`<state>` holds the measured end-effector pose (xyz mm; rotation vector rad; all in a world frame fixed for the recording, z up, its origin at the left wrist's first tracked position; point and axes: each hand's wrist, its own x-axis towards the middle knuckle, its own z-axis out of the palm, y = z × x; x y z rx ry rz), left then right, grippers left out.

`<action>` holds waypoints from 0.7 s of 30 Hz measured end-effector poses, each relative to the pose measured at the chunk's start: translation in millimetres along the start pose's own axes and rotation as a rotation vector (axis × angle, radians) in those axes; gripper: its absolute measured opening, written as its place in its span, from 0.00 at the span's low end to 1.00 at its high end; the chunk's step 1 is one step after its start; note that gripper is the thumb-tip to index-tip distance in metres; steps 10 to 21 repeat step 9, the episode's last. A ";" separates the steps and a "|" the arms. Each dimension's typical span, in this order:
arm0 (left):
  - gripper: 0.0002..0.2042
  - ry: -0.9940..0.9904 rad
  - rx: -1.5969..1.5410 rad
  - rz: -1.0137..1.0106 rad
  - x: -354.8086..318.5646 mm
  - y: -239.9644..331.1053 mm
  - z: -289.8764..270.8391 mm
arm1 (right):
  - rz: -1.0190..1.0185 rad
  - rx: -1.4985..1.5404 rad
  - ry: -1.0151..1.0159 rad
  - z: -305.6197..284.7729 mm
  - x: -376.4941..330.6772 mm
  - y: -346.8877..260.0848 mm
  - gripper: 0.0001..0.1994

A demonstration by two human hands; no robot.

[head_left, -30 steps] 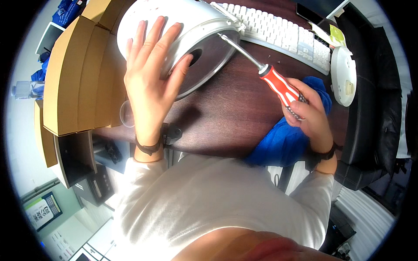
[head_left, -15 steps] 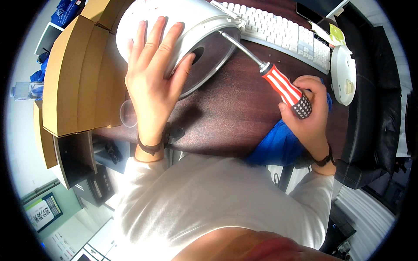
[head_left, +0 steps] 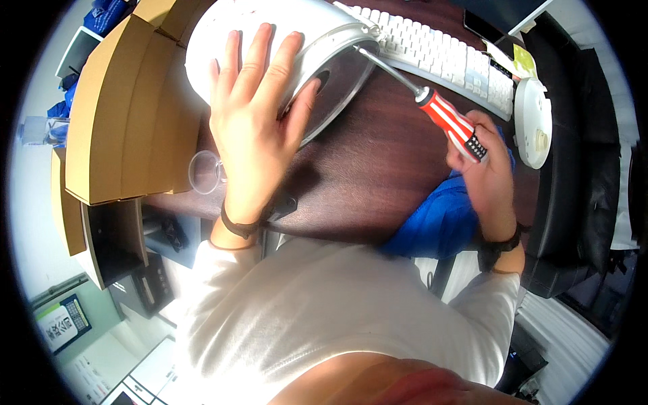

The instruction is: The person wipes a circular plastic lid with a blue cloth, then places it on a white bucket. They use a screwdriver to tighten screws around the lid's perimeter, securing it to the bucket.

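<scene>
A white, rounded appliance housing [head_left: 236, 19] lies tilted on the desk at the upper left, its dark round underside facing me. My left hand [head_left: 260, 111] holds it, fingers spread over the white shell and thumb against the rim of the underside. My right hand [head_left: 487, 152] is closed round the end of a screwdriver [head_left: 449, 121] with a red-and-white striped handle and a star-patterned end. The metal shaft points up and left, its tip at the housing's rim. Whether the tip sits in a screw is too small to tell.
Behind the housing is a white keyboard [head_left: 439, 57]. A white oval part [head_left: 532, 121] stands at the right. Cardboard boxes [head_left: 128, 115] rise on the left, near a clear plastic cup [head_left: 204, 172]. Blue cloth [head_left: 432, 219] hangs over the desk's front edge.
The housing, my left hand and the screwdriver appear slightly further right in the view. My right hand has shifted its grip on the handle, with its fingers now curled around the end.
</scene>
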<state>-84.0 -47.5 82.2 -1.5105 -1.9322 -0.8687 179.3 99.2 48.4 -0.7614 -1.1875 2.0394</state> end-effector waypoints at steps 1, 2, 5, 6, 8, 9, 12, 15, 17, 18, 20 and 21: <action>0.23 0.013 0.002 0.008 -2.6 -2.1 1.8 | -0.149 -0.212 0.107 1.9 2.3 0.6 0.13; 0.24 0.027 -0.001 0.016 -4.1 -3.1 3.3 | -0.299 -0.428 0.218 3.6 3.1 -0.3 0.13; 0.24 0.032 0.022 0.020 -5.8 -3.0 2.3 | -0.797 -0.975 0.092 -2.7 -1.4 -9.4 0.18; 0.24 0.034 0.030 0.022 -6.0 -2.8 2.4 | -0.967 -1.125 0.042 -3.5 -2.7 -10.6 0.19; 0.24 0.028 0.028 0.014 -5.9 -1.6 2.6 | -1.085 -1.246 -0.026 -6.6 -6.4 -8.3 0.20; 0.24 0.023 0.027 0.010 -5.7 -0.9 2.5 | -1.143 -1.304 -0.062 -8.7 -8.8 -5.0 0.20; 0.24 0.023 0.027 0.010 -5.7 -0.9 2.5 | -1.143 -1.304 -0.062 -8.7 -8.8 -5.0 0.20; 0.24 0.023 0.027 0.010 -5.7 -0.9 2.5 | -1.143 -1.304 -0.062 -8.7 -8.8 -5.0 0.20; 0.24 0.023 0.027 0.010 -5.7 -0.9 2.5 | -1.143 -1.304 -0.062 -8.7 -8.8 -5.0 0.20; 0.24 0.023 0.027 0.010 -5.7 -0.9 2.5 | -1.143 -1.304 -0.062 -8.7 -8.8 -5.0 0.20; 0.24 0.023 0.027 0.010 -5.7 -0.9 2.5 | -1.143 -1.304 -0.062 -8.7 -8.8 -5.0 0.20; 0.24 0.023 0.027 0.010 -5.7 -0.9 2.5 | -1.143 -1.304 -0.062 -8.7 -8.8 -5.0 0.20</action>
